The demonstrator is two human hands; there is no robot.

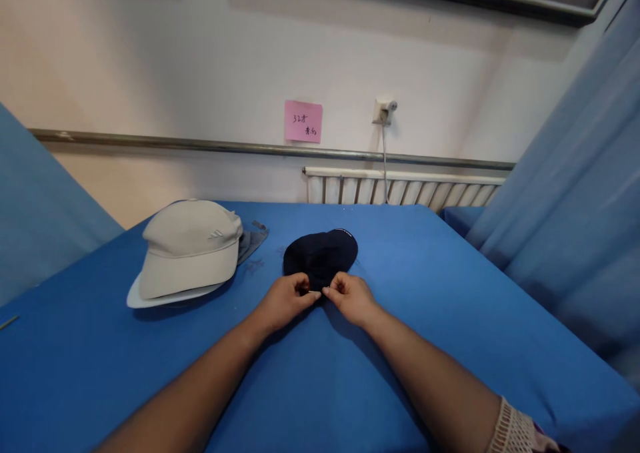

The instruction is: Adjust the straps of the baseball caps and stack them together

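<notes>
One dark cap, near edge pinched by left hand and right hand, seemingly unfinished; stacked caps, left of left hand, look done.

A pink note on the wall reads "32" in handwriting, followed by a character; the smaller writing beneath is too blurred to tell. The beige cap bears the three-bar Adidas logo.

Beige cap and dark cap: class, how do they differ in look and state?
The beige cap is pale and looks larger; the dark cap is nearly black. The beige cap sits untouched atop other headwear; the left hand and right hand pinch the dark cap. Both are over the blue cover.
</notes>
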